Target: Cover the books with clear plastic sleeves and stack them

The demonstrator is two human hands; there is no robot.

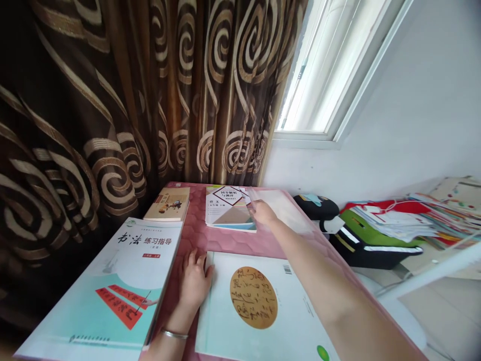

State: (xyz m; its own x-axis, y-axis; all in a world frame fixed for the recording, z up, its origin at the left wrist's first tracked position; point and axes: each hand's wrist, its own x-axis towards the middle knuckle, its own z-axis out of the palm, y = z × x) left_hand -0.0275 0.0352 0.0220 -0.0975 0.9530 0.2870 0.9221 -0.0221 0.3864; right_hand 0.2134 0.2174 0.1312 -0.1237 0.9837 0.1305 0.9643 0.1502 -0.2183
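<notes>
My right hand (264, 212) reaches to the far side of the table, its fingers closed on the edge of a clear plastic book cover (287, 208). That edge lies against the right side of a white workbook (227, 205), and the fingertips are partly hidden there. My left hand (196, 277), a silver bangle on its wrist, rests on the pink table cover with fingers apart. Its thumb is at the left edge of a pale green book (300, 306) with a round brown calligraphy picture. Left of it lies a large calligraphy exercise book (108, 286).
A small tan book (168, 204) lies behind the exercise book. Quilted pink cloth (210, 240) covers the table. A patterned curtain (210, 90) hangs behind, beside a window (319, 70). To the right are a black case (316, 206), a green-black bag (370, 240) and piled papers (398, 220).
</notes>
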